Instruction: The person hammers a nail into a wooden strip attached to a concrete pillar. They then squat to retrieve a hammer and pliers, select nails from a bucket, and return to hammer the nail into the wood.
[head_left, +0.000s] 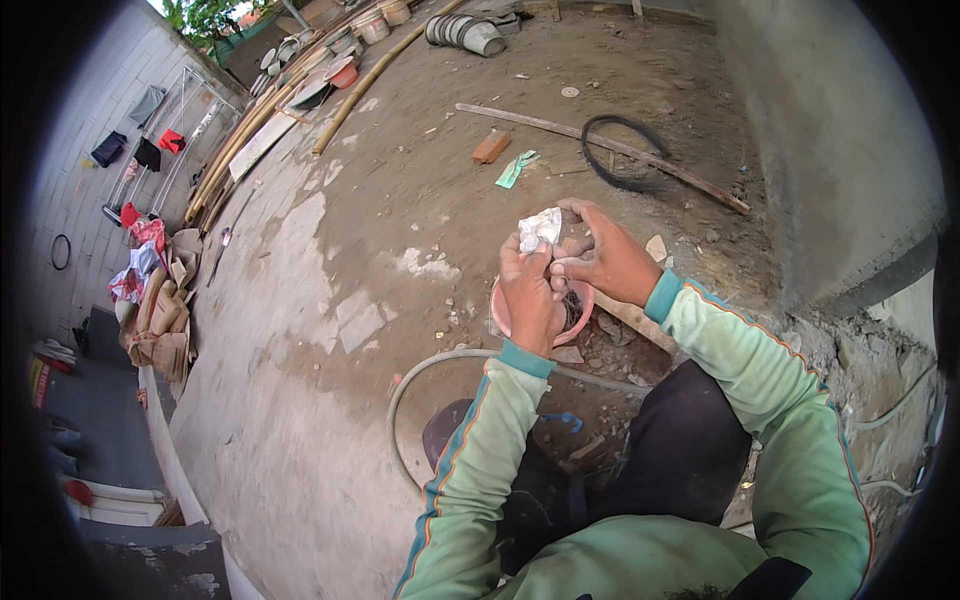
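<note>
A crumpled white wrapper or piece of paper (540, 228) is pinched in the fingers of my left hand (529, 289). My right hand (615, 259) meets it from the right, thumb and index finger together at the left fingertips; whether something small is between them cannot be made out. Below both hands a pink plastic bowl (498, 309) stands on the ground, with dark, thin wire-like pieces (572, 309) inside. The left hand and wrist hide part of the bowl.
A hose (420, 369) curves around before my knees. Further off lie a brick (491, 147), a green wrapper (516, 169), a wooden strip (525, 120) and a coil of black wire (589, 161). Bamboo poles (352, 101) and buckets are at the upper left; a rendered wall (832, 135) rises at right.
</note>
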